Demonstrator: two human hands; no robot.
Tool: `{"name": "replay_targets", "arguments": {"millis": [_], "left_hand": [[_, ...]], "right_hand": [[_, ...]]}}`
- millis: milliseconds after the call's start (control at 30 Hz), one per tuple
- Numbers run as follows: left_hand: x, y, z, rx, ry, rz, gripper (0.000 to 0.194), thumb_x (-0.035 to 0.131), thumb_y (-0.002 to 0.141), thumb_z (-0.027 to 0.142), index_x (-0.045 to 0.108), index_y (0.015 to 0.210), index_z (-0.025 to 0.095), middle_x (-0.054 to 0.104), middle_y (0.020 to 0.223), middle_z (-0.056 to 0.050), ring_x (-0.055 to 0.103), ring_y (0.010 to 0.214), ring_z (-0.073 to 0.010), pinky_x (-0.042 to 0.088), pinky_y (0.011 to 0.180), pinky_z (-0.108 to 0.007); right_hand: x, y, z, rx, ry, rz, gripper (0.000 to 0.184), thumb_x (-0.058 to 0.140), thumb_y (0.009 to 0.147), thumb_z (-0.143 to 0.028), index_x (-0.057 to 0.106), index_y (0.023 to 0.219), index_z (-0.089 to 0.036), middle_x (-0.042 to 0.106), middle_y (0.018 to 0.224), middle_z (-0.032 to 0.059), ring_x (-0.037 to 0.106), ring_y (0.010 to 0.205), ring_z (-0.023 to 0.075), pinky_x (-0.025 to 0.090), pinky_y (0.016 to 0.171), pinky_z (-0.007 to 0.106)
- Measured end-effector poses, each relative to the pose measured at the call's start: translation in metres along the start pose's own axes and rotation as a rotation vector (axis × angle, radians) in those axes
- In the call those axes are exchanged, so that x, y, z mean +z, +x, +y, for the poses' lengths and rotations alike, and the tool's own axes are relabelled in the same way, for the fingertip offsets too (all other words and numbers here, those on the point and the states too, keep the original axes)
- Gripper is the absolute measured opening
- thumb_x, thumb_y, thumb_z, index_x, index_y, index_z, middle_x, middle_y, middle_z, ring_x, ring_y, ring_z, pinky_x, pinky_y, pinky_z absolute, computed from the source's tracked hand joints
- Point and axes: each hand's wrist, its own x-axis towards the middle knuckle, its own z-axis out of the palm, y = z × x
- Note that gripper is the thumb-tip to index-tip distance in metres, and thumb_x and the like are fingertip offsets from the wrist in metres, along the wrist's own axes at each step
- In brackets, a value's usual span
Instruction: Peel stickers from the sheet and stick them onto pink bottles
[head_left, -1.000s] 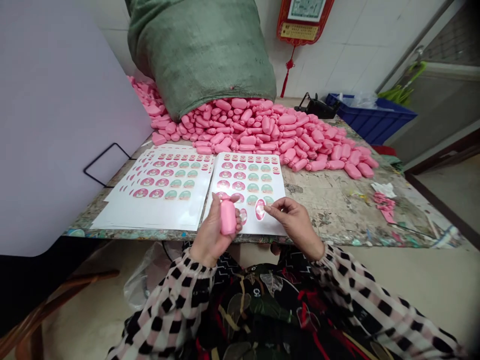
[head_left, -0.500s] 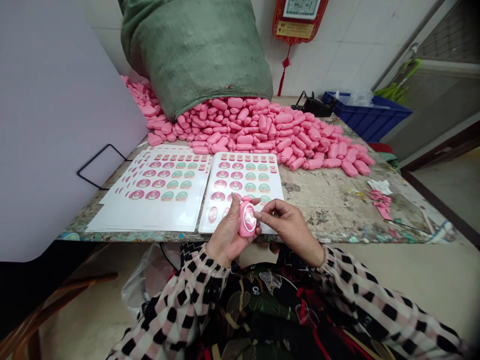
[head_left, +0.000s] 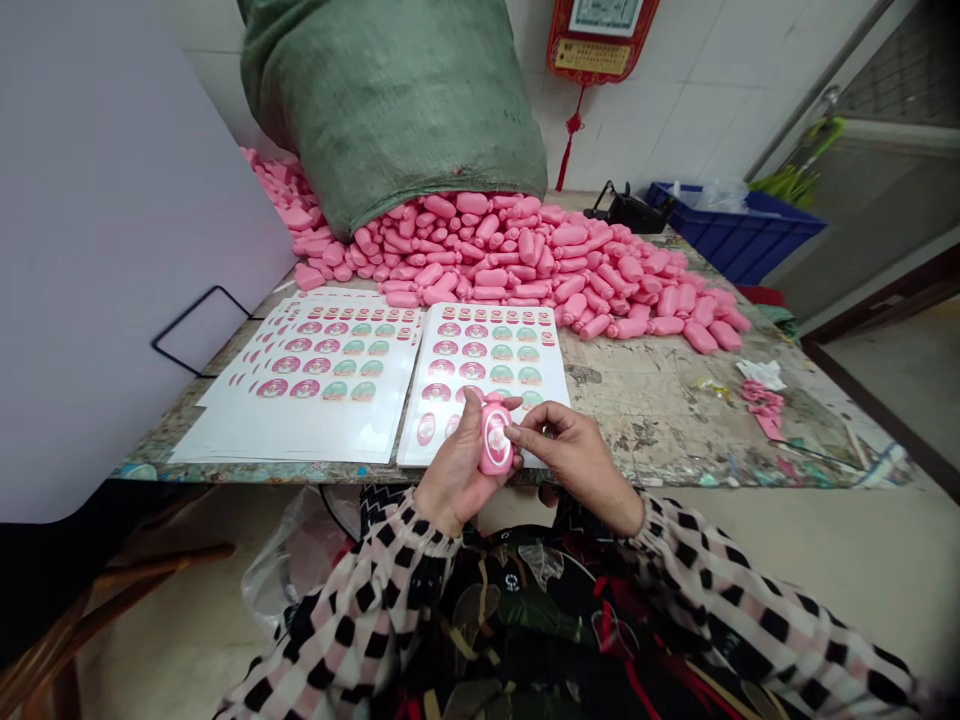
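Observation:
My left hand [head_left: 456, 472] is wrapped round a small pink bottle [head_left: 494, 467], held nearly upright above the table's front edge. An oval pink-and-white sticker [head_left: 496, 440] lies against the bottle's front face. The thumb and forefinger of my right hand [head_left: 583, 462] are pinched at the sticker's right side. Just behind both hands is a stack of sticker sheets [head_left: 487, 355] with pink and green labels, its lower right part covered by my hands and the bottle. To the left, more sticker sheets [head_left: 281, 430] lie fanned out.
A heap of pink bottles [head_left: 517, 260] spills from a green sack [head_left: 412, 110] at the back. A blue crate [head_left: 750, 240] and a black object [head_left: 630, 210] stand back right. Pink scraps [head_left: 763, 405] lie at the right. A pale panel [head_left: 135, 250] rises at the left.
My left hand has moved right with the bottle, and the sticker from my right hand now lies on its front. Over the last half second both hands have barely moved.

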Motion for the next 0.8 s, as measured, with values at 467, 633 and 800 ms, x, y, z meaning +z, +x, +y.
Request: {"name": "replay_targets", "arguments": {"millis": [467, 633, 800], "left_hand": [[0.004, -0.009, 0.002, 0.073, 0.370, 0.035, 0.024, 0.058, 0.077, 0.036, 0.049, 0.095, 0.022, 0.052, 0.080, 0.001, 0.058, 0.063, -0.0117, 0.050, 0.054, -0.026], [0.006, -0.009, 0.002, 0.085, 0.489, 0.057, 0.028, 0.058, 0.077, 0.036, 0.048, 0.099, 0.022, 0.056, 0.083, -0.001, 0.061, 0.061, -0.0123, 0.050, 0.050, -0.023], [0.003, -0.008, 0.011, 0.291, 0.503, 0.119, 0.027, 0.054, 0.081, 0.036, 0.047, 0.103, 0.023, 0.054, 0.079, 0.001, 0.063, 0.068, -0.0138, 0.053, 0.058, -0.025]], "right_hand": [[-0.007, 0.000, 0.012, -0.026, -0.133, -0.042, 0.028, 0.060, 0.074, -0.047, 0.058, 0.074, -0.020, 0.062, 0.066, -0.0008, 0.055, 0.056, 0.0125, 0.040, 0.046, 0.023], [-0.013, -0.002, 0.011, -0.096, -0.295, -0.040, 0.025, 0.056, 0.078, -0.048, 0.061, 0.077, -0.023, 0.062, 0.067, -0.0014, 0.054, 0.055, 0.0125, 0.037, 0.048, 0.023], [-0.032, 0.006, 0.009, -0.175, -0.524, 0.130, 0.026, 0.054, 0.079, -0.049, 0.062, 0.079, -0.024, 0.060, 0.067, -0.0010, 0.052, 0.060, 0.0140, 0.037, 0.055, 0.025]]}}
